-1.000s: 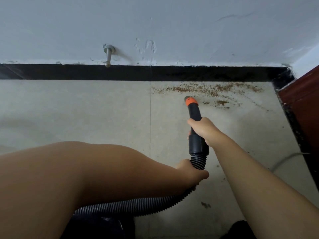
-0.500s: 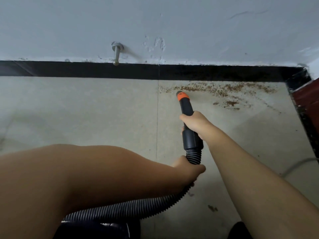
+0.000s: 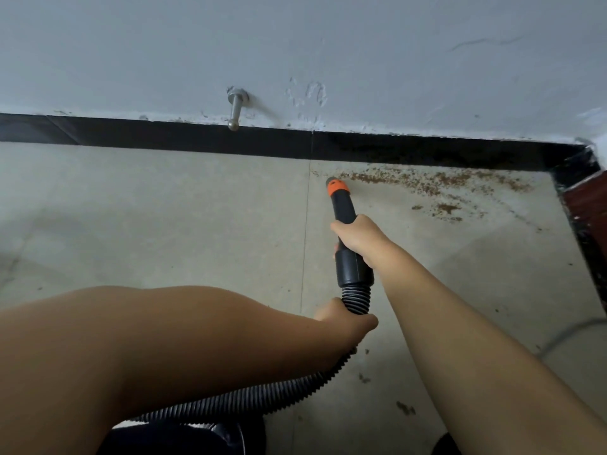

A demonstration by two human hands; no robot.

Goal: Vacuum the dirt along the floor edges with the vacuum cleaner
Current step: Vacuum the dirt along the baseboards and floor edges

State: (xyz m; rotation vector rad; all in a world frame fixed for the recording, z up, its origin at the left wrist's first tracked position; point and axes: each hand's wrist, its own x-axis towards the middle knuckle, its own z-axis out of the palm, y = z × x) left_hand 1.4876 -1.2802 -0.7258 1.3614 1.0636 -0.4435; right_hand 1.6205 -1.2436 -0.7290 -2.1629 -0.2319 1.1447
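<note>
Honestly, with the left hand [image 3: 348,320] gripping the ribbed hose [image 3: 249,400] and the right hand [image 3: 356,236] wrapped round the wand [image 3: 344,211], that orange nozzle [image 3: 338,187] at the near end of the dirt [image 3: 427,183] by the baseboard [image 3: 197,144] could just scatter crumbs if swept fast.

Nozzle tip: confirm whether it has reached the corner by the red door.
No, the nozzle tip sits at the dirt strip's left end, away from the corner.

The single head-worn camera looks forward and steeply down, close over the floor [image 3: 164,224] where it meets the wall [image 3: 295,44].
</note>
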